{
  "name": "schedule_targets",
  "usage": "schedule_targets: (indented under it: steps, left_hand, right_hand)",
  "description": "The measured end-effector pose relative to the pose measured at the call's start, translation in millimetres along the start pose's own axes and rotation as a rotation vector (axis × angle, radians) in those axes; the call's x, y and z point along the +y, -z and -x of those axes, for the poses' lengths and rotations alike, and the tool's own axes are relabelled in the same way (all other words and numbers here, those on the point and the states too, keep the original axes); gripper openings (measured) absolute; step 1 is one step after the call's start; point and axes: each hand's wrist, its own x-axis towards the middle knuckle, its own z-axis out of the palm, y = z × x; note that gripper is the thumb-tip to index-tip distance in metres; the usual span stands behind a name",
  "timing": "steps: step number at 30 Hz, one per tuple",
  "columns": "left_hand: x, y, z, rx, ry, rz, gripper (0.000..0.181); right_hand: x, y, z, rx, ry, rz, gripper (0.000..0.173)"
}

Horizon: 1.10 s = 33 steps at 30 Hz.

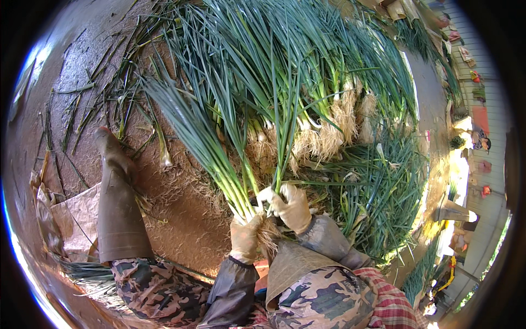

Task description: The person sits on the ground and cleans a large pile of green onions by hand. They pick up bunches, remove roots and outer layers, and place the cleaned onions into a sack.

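Note:
My left hand [246, 239], in a pale work glove, grips a bunch of green onions [215, 168] close to its white base. The long leaves fan up and to the left, and stringy roots hang out beside the glove. Just to the right, my gloved right hand [292, 209] pinches the lower stalk of another green onion [283, 150], whose leaves point away from me. Both hands are close together above my knees. Beyond them lies a large heap of green onions [263, 70], with a row of pale root ends [322, 137] facing me.
Loose leaves and trimmings [374, 197] are piled to the right. Stray stalks [123, 82] lie on the wet brown floor at the left, near my rubber boot [123, 205]. A sack [78, 218] is behind the boot. People [483, 142] are at the far right.

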Motion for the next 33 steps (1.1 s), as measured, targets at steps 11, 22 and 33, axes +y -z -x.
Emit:
schedule_targets:
  steps: [11, 22, 33]
  left_hand:
    - [5, 10, -5, -0.035, 0.145, 0.180, 0.024]
    - [-20, 8, -10, 0.131, -0.031, -0.142, 0.027]
    - [-16, 21, -13, 0.127, 0.007, -0.054, 0.029]
  right_hand:
    - [55, 112, 72, 0.336, -0.434, 0.139, 0.029]
    - [13, -53, -86, -0.486, 0.007, 0.622, 0.051]
    - [-30, 59, 23, 0.012, -0.057, -0.345, 0.049]
